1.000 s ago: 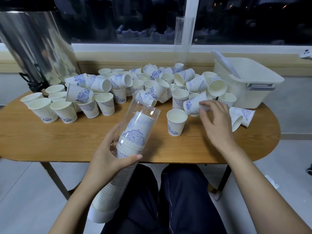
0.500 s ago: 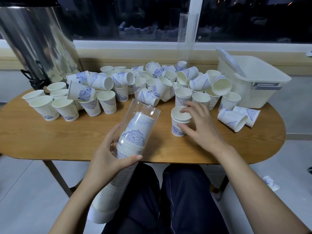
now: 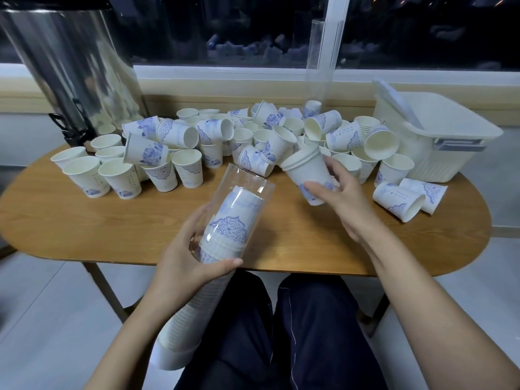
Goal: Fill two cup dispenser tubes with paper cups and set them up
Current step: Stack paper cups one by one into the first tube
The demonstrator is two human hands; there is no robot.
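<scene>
Your left hand (image 3: 180,266) grip is clamped on the cup-filled tube (image 3: 225,232); your right hand (image 3: 343,198) grip is clamped on nested cups (image 3: 306,173), just right of the tube mouth.

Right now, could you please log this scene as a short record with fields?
left hand: grips the clear tube, tilted, open end toward the table
tube contents: nested cups, topmost just below the mouth
right hand: holds a small stack of cups, rims pointing away, above the table
loose cups: many on the far half, some upright, some on their sides
second tube: empty, upright by the window
bin: white, far right
urn: metal, far left
</scene>
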